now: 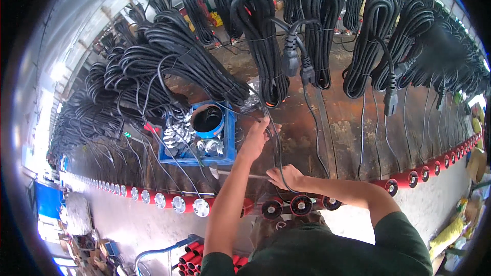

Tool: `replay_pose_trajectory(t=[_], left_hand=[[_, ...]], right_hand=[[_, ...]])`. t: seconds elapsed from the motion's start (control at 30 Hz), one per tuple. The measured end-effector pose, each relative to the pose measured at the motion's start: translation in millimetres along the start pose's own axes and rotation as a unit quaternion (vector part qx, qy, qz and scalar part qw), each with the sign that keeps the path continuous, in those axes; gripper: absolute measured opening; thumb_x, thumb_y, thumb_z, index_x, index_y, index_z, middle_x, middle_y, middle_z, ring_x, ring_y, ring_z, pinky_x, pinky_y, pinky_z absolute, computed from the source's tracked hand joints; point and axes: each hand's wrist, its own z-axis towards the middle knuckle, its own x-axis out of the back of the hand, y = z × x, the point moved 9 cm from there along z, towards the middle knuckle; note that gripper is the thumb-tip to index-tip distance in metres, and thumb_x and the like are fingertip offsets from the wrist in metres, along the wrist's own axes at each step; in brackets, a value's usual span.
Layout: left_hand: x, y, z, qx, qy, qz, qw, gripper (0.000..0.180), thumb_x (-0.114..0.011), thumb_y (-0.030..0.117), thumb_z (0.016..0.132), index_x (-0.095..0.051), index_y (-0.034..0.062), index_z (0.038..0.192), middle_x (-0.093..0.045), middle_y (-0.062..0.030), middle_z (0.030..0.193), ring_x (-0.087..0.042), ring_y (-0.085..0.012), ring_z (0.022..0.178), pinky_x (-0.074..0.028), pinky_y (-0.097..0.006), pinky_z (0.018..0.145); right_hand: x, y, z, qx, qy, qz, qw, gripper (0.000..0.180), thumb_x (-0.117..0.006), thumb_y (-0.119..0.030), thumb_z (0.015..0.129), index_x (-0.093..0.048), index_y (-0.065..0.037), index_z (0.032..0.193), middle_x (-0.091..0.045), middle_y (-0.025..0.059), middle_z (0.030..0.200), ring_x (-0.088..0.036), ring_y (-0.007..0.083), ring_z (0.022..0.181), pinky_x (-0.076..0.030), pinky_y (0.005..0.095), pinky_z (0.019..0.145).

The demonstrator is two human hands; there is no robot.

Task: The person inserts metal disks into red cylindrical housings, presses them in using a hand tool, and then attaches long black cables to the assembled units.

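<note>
Left hand (257,134), seen from the head camera, is raised with its forearm running up from the lower edge, and its fingertips are pinched together on a thin black cable (276,143) just below a hanging cable coil (258,36). That cable runs down from the left hand in a curve to the right hand (284,176), which lies lower and a little to the right, near the red rail (409,178); the right forearm comes in from the right, elbow bent. Right hand is closed with the cable passing by its fingers, and it seems to grip a thin pale tie (235,174) that sticks out leftward, though how firmly it holds either one cannot be told. Just left of the left hand a blue crate (229,145) sits on the rusty brown tabletop (348,122), holding a blue-rimmed round tub (207,120) with a dark inside and a heap of shiny metal pieces (179,140). Many more black coils hang in rows above, some with black plugs (290,61) dangling. Round silver and black end caps (200,207) line the rail's front, and red tubes (192,255) lie in a bin at the lower edge.
</note>
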Motion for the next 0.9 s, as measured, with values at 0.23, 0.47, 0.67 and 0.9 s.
replay_pose_trajectory(t=[0.23,0.47,0.67,0.9], left_hand=[[-42.2,16.7,-13.8,-0.057,-0.006,-0.096,0.994,0.040,-0.064,0.044,0.106,-0.058,0.0063,0.119,-0.076,-0.0117,0.102,-0.073,-0.0198,0.099,-0.054,-0.034,0.087],[-2.1,18.8,-39.6,0.005,0.155,-0.004,0.988,0.013,-0.074,0.012,0.095,-0.067,0.0027,0.101,-0.071,-0.0110,0.082,-0.074,-0.0259,0.075,-0.059,-0.037,0.070],[-12.5,15.7,-25.9,0.040,0.121,0.029,0.991,0.013,-0.073,0.014,0.094,-0.071,0.0033,0.100,-0.075,-0.0119,0.085,-0.074,-0.0254,0.074,-0.058,-0.037,0.066],[-8.0,8.0,-17.3,0.040,0.112,0.124,0.985,0.013,-0.072,0.016,0.096,-0.068,0.0053,0.089,-0.072,-0.0092,0.075,-0.066,-0.0200,0.059,-0.055,-0.038,0.060]], right_hand=[[-16.3,-6.7,90.0,0.054,0.075,0.125,0.988,0.034,-0.064,-0.031,0.101,-0.059,-0.009,0.126,-0.071,0.0176,0.109,-0.070,0.0398,0.099,-0.055,0.0525,0.084],[35.7,-42.6,67.8,0.212,0.099,-0.252,0.939,0.029,-0.059,-0.024,0.101,-0.063,-0.014,0.128,-0.071,0.0115,0.121,-0.066,0.0305,0.117,-0.052,0.0442,0.101],[97.7,-6.5,-8.2,0.129,0.096,-0.300,0.940,0.011,-0.071,-0.017,0.084,-0.062,-0.011,0.088,-0.063,0.0008,0.098,-0.066,0.0212,0.099,-0.057,0.0336,0.086],[144.4,-24.5,-56.9,0.063,0.109,-0.269,0.955,0.016,-0.072,-0.016,0.083,-0.069,-0.014,0.099,-0.063,0.0007,0.104,-0.061,0.0197,0.105,-0.055,0.0346,0.093]])
